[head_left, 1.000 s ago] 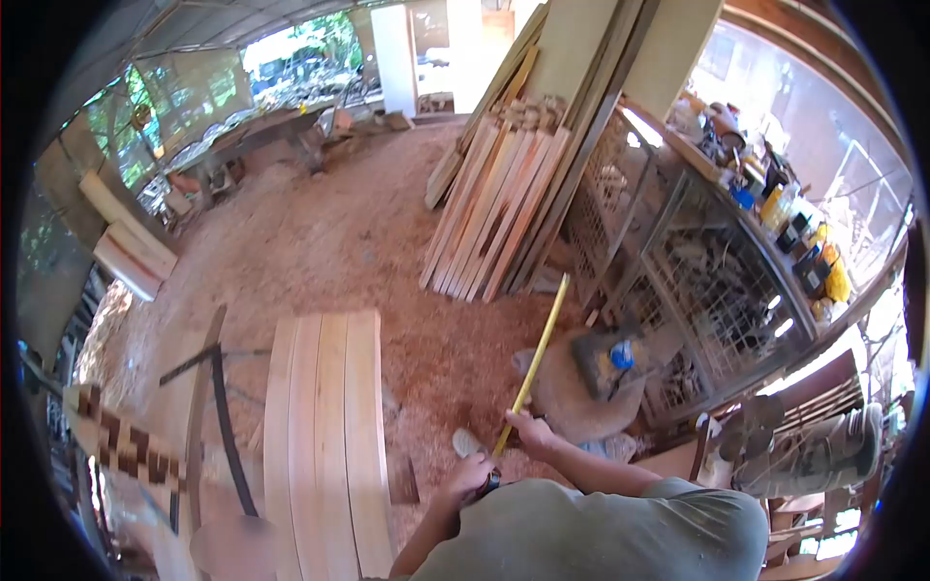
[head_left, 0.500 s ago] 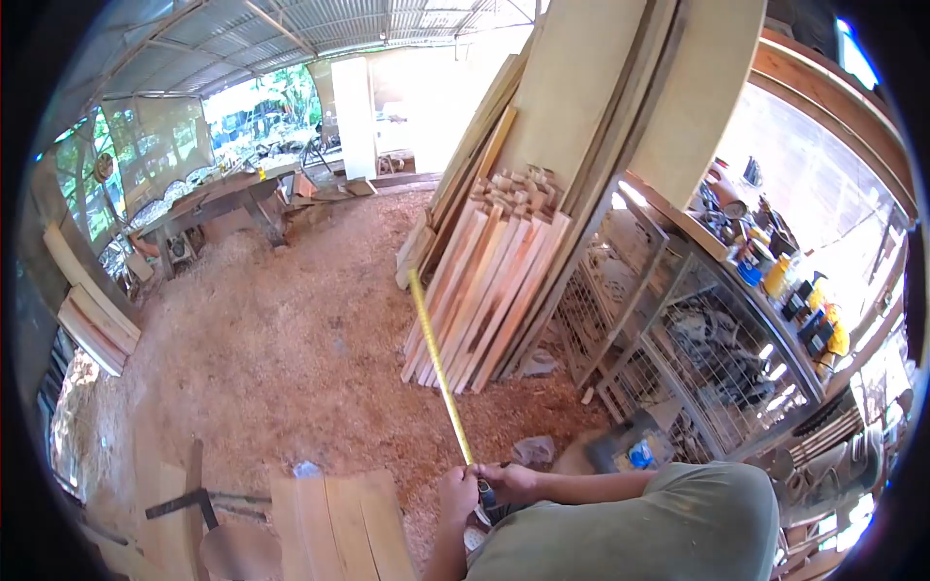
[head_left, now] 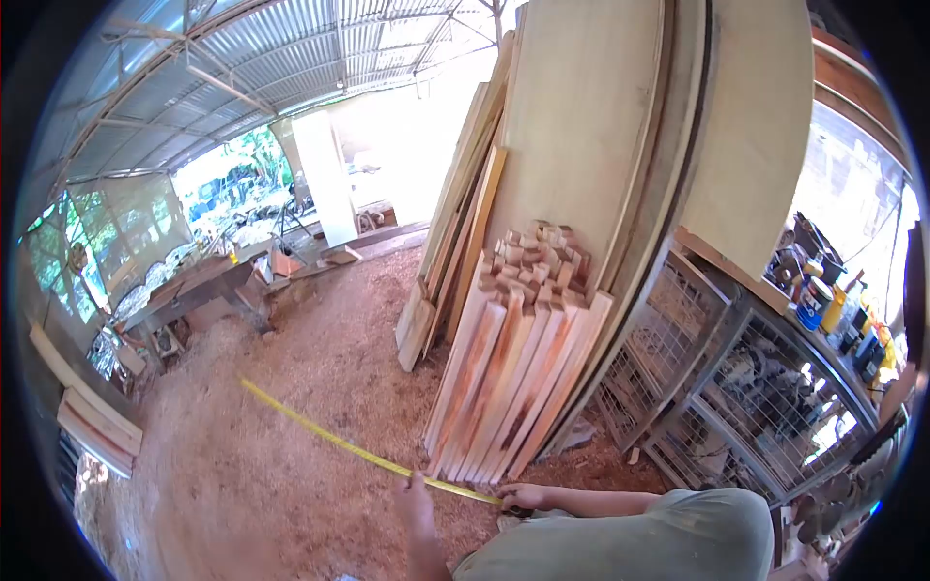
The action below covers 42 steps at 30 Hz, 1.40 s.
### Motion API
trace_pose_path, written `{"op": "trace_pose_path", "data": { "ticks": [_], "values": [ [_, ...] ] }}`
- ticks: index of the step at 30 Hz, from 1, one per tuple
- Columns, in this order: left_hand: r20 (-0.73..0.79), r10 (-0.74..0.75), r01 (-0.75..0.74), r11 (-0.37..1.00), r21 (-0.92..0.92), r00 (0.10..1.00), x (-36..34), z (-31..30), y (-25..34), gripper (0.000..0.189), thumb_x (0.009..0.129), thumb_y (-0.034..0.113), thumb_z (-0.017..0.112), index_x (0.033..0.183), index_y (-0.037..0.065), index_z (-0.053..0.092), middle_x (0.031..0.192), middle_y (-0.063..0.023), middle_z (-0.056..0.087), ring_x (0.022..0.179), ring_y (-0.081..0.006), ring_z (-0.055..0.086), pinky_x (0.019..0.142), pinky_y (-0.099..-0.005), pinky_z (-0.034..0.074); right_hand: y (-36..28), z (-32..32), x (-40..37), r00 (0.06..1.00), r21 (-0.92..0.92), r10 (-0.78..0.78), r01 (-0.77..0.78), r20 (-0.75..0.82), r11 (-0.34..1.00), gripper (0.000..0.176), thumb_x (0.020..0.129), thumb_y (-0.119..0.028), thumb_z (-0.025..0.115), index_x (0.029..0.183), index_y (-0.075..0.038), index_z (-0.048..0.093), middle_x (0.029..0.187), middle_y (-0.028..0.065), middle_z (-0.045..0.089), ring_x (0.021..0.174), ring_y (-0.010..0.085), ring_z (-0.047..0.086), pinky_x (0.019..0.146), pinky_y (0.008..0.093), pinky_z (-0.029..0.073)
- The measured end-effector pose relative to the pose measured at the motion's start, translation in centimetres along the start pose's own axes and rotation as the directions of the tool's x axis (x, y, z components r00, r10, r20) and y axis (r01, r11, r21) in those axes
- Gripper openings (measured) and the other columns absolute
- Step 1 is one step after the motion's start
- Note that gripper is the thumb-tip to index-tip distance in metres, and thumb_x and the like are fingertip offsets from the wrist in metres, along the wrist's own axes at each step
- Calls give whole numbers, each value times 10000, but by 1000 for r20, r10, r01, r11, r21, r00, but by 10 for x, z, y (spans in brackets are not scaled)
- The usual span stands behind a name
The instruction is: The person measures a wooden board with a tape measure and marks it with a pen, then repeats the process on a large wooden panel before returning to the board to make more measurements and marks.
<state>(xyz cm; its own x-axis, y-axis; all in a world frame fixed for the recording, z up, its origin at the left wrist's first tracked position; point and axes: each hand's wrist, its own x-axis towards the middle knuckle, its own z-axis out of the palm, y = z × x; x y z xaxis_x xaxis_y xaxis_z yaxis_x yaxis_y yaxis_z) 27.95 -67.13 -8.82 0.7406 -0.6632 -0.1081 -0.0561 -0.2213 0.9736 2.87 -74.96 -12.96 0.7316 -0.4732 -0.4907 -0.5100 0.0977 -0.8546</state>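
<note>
A yellow tape measure (head_left: pixel 329 438) is drawn out over the sawdust-covered floor, its free end pointing to the upper left. My left hand (head_left: pixel 415 502) is closed on the blade partway along it, the fingers slightly blurred. At the blade's lower right end my right hand (head_left: pixel 523 497) is wrapped round the dark tape case, close to my leg. Just beyond both hands stands a bundle of cut wooden strips (head_left: pixel 513 378), upright and leaning against large boards (head_left: pixel 581 126).
Wire-mesh cages (head_left: pixel 765 387) stand at the right, with bottles and cans (head_left: pixel 823 305) on top. Planks (head_left: pixel 102 426) lean at the far left. A low workbench (head_left: pixel 184 286) stands at the back left under a metal roof.
The tape blade has swung to the left and lies lower. My left hand has moved left, away from my right hand, and the view has shifted; the strips look nearer.
</note>
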Motion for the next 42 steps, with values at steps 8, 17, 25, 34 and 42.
{"op": "trace_pose_path", "data": {
  "ticks": [8, 17, 25, 34, 42],
  "values": [
    [-241, -124, 58, 963, -263, 963, 202, -60, 57, 212, 894, 146, 630, 757, 3, 704, 601, -2, 553, 501, -82, 432, 450, -258, 301, -25, -115, 27, 950, -29, 280, -278, 137, 960, 394, 885, -396, 665, 1116, -77, 642, 954, 50, 628, 879, 162, 570, 750, 334, 469],
    [29, -3, 10, 971, -241, 1000, 524, -121, 61, 177, 913, 153, 609, 824, 10, 663, 674, -28, 565, 540, -94, 462, 472, -268, 349, -12, -125, 101, 937, -37, 328, -334, -120, 942, 425, 865, -338, 705, 1223, -119, 638, 1108, 72, 685, 926, 208, 640, 819, 337, 535],
    [494, 121, -89, 992, -89, 861, 584, -21, 195, 209, 953, 180, 576, 944, 33, 724, 908, -21, 697, 824, -93, 597, 671, -230, 456, -139, -71, 208, 882, 249, 172, -64, -439, 966, 240, 881, -180, 665, 1070, -32, 682, 885, 46, 690, 807, 129, 613, 728, 300, 502],
    [854, 390, -104, 920, -378, 345, 590, 168, 244, 148, 939, 17, 540, 1026, 8, 660, 961, -22, 657, 873, -92, 582, 766, -231, 462, -192, -130, 321, 637, 396, 302, 5, -709, 918, 252, 955, -289, 614, 1050, -64, 673, 850, 9, 668, 790, 87, 581, 700, 258, 484],
    [763, 646, -469, 670, -575, -12, 685, 344, 326, 184, 978, 53, 485, 922, -5, 651, 892, -104, 662, 799, -179, 618, 735, -284, 477, -225, -241, 455, 428, 404, 281, 230, -859, 885, 243, 962, -278, 602, 1017, -54, 678, 871, -3, 667, 789, 73, 566, 738, 253, 461]
  ]
}}
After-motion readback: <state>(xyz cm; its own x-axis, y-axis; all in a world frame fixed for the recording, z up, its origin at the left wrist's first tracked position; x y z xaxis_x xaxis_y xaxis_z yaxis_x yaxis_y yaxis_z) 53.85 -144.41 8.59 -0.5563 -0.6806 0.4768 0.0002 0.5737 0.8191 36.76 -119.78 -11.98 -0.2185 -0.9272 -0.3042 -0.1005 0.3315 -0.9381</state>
